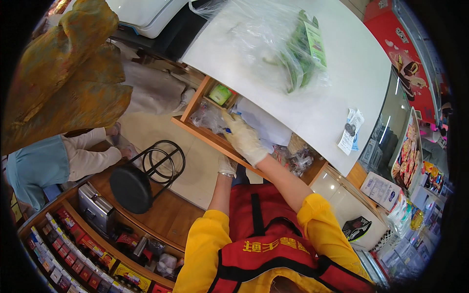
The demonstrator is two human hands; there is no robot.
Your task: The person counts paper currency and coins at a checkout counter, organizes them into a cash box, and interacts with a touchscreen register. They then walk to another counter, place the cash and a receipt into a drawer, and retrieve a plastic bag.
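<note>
A wooden drawer point(209, 134) is pulled out from under a white tabletop point(227, 58). My right hand point(244, 141), in a pale thin glove, reaches over the drawer's front into it. Its fingers are by crumpled clear plastic bags point(208, 118) and a small blue item point(228, 130); whether they grip anything is unclear. White paper point(269, 124) lies beyond that hand, and a green packet point(220, 94) sits in the drawer's left compartment. My left hand point(227, 165), gloved too, is low at the drawer's outer front, its fingers mostly hidden by the front panel.
On the tabletop lie a clear plastic bag of green vegetables point(300, 55) and a receipt with coins point(350, 128). A black round stool point(132, 188) stands at the left. Shelves of boxed goods point(84, 252) run behind me. A person in a teal top point(40, 164) is at the left.
</note>
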